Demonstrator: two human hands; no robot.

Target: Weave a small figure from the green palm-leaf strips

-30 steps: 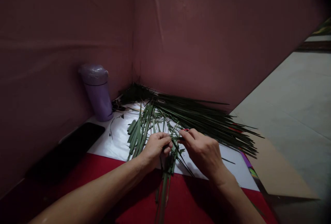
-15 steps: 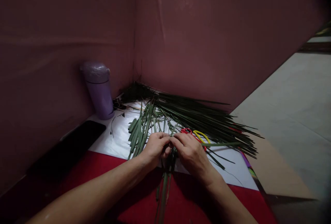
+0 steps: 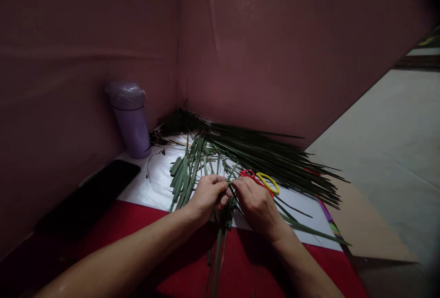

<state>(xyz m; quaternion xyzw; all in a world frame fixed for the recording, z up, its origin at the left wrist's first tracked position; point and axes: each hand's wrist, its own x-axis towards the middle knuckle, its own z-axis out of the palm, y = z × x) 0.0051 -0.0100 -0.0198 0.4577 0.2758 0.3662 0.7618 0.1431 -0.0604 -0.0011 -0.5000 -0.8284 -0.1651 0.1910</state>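
My left hand (image 3: 210,196) is closed, thumb and fingers pinching a narrow green leaf strip (image 3: 229,182). Close beside it, my right hand (image 3: 255,201) is closed on the same strip. A long leaf blade (image 3: 316,231) trails out to the right from behind my right hand. Below the fingers hangs a bunch of green strips (image 3: 217,256), reaching down over the red cloth toward me. Just past my right hand lie scissors with red handles (image 3: 248,173) and a yellow-handled pair (image 3: 268,181). The fingertips partly hide the small piece between them.
A pile of long dark leaves (image 3: 275,156) spreads along the wall. Folded and loose leaf pieces (image 3: 185,174) lie on the white sheet (image 3: 137,190). A purple tumbler (image 3: 132,128) and a black flat object (image 3: 92,195) are at left. Red cloth (image 3: 137,224) covers the front.
My right hand has shifted slightly right, widening the gap between the fingertips. The long blade at right has swung down from near level to slanting toward the sheet's front corner.
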